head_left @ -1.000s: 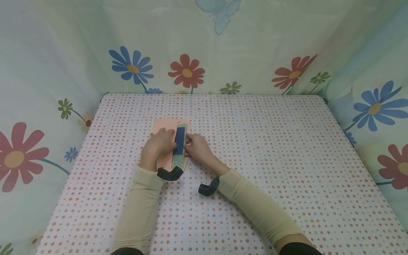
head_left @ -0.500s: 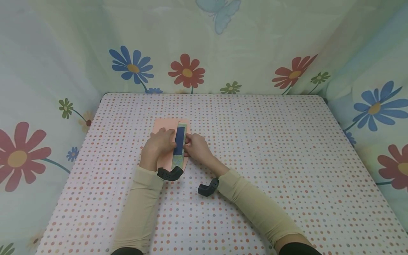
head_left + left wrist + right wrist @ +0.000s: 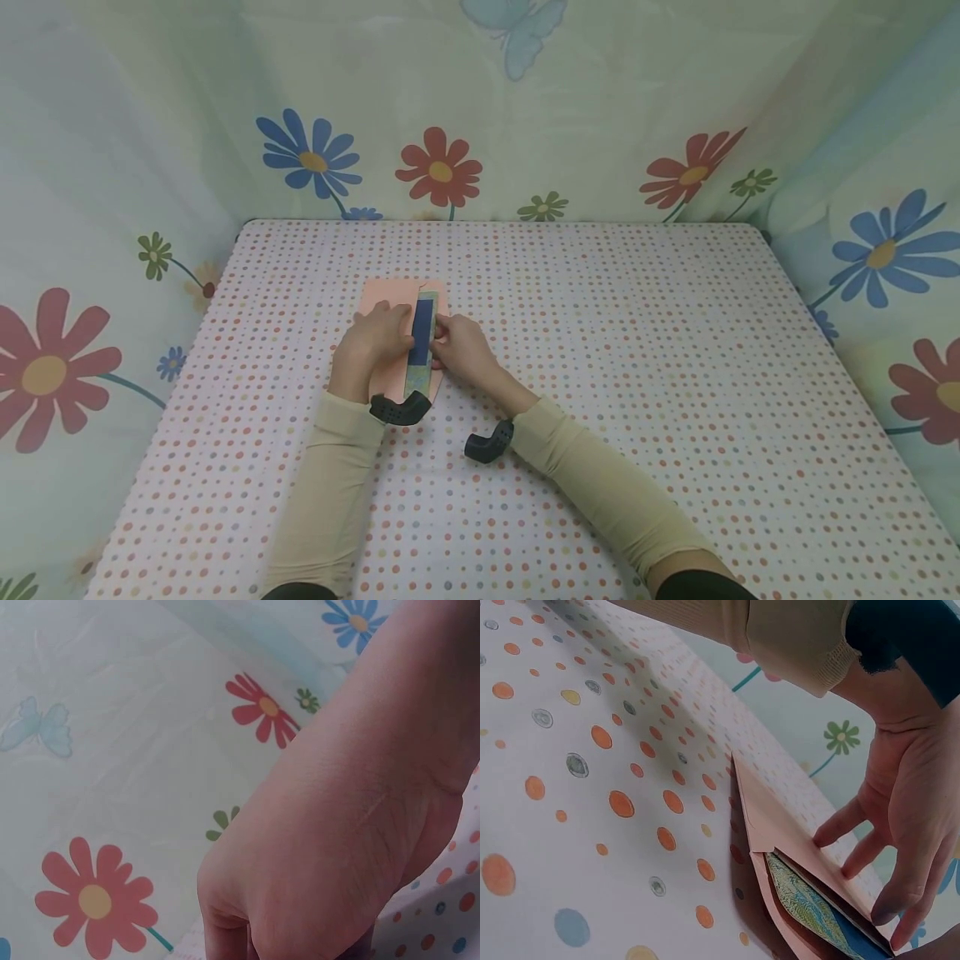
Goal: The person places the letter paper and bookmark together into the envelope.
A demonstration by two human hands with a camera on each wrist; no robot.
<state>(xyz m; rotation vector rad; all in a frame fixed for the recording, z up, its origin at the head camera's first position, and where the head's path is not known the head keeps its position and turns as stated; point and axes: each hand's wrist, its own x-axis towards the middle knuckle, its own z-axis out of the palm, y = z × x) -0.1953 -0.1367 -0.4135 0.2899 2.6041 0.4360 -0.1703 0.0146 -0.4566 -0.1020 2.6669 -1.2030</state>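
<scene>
A pink paper envelope (image 3: pixel 388 292) lies on the table under both hands. Tucked part way into its long opening is a card (image 3: pixel 422 329) with a dark blue panel and green patterned ends; the right wrist view shows the patterned card (image 3: pixel 802 896) inside the gaping mouth. My left hand (image 3: pixel 372 337) presses its fingertips on the envelope's left part, thumb reaching the card's left edge. With thumb and bent fingers, my right hand (image 3: pixel 467 348) pinches at the card's right edge. In the left wrist view the left hand's (image 3: pixel 300 877) fingertips are cut off.
A white table (image 3: pixel 637 358) with coloured dots spreads around the envelope, widest to the right. Flower-printed curtains (image 3: pixel 585 108) stand along the back and both sides. Black wrist-worn pieces (image 3: pixel 401 410) overhang the table by each sleeve, one overlapping the envelope's lower edge.
My right hand has shifted very slightly left along with the card's right edge. The left hand and the envelope stay in place.
</scene>
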